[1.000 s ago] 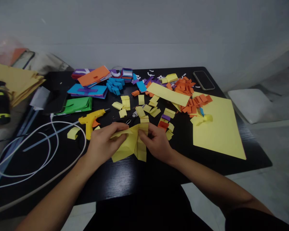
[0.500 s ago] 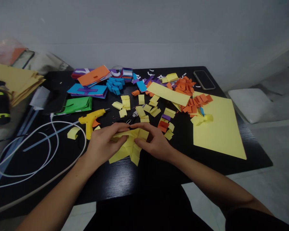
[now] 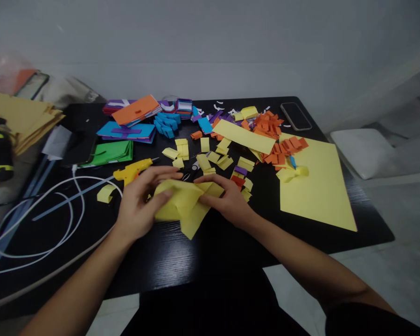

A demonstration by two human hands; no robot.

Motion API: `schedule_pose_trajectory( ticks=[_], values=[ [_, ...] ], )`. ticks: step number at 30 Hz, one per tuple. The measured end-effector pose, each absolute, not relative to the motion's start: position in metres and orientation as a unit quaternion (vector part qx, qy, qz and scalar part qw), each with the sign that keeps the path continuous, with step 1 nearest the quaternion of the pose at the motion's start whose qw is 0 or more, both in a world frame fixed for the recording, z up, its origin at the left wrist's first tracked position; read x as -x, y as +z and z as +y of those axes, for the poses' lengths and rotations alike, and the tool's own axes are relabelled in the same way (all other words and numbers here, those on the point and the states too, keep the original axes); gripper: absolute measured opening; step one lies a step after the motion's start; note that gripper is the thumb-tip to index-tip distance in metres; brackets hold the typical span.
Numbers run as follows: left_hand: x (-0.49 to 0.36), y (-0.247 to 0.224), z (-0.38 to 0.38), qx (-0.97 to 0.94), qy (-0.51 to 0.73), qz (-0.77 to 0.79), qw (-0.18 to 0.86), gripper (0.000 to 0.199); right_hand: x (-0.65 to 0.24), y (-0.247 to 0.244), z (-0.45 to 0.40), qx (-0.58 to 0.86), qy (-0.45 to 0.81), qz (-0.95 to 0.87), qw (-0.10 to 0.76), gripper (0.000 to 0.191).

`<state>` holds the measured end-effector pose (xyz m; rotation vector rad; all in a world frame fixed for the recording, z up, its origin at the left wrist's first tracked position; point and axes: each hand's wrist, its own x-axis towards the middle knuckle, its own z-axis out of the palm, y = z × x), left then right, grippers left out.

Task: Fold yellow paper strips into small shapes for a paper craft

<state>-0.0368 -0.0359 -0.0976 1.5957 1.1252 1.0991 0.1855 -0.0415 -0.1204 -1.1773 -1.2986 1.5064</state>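
Note:
A folded sheet of yellow paper [image 3: 185, 205] is held up between my two hands, just over the front of the black table. My left hand [image 3: 140, 200] grips its left side, thumb on the near face and fingers behind it. On the right, my right hand [image 3: 227, 198] pinches the paper's upper right part between thumb and fingers. One pointed flap hangs down toward the table edge. Beyond the hands lie scissors [image 3: 195, 166], partly covered, and small folded yellow pieces [image 3: 203, 162]. A yellow glue gun [image 3: 131, 171] lies behind my left hand, which hides part of it.
Stacks of orange, blue and green folded paper [image 3: 114, 151] stand at the back left. Orange pieces [image 3: 268, 126] are heaped at the back right, beside a phone [image 3: 296, 116]. A large yellow sheet [image 3: 318, 191] lies on the right. White cable [image 3: 70, 221] loops across the left side.
My left hand has moved slightly left and its grip has opened wider. The yellow paper has turned and spread, showing a broader face. My right hand still pinches it, a little farther right.

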Motion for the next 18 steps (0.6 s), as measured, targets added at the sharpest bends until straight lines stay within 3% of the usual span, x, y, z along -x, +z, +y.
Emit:
schedule_pose_trajectory(
  ticks=[4,9,14,18],
  values=[
    [0.038,-0.101,-0.032,-0.549,0.509,0.402,0.527,0.048,-0.188,-0.128,-0.035,0.478,0.631,-0.412,0.451,0.036],
    [0.028,-0.107,-0.038,-0.613,0.406,0.443,0.513,0.072,-0.188,-0.135,-0.035,0.416,0.663,-0.378,0.494,0.054],
    [0.017,-0.108,-0.041,-0.581,0.395,0.478,0.528,0.049,-0.189,-0.134,-0.037,0.402,0.664,-0.417,0.473,0.047],
    [0.015,-0.108,-0.039,-0.558,0.423,0.477,0.531,0.044,-0.19,-0.132,-0.038,0.4,0.661,-0.434,0.463,0.044]
  ],
)
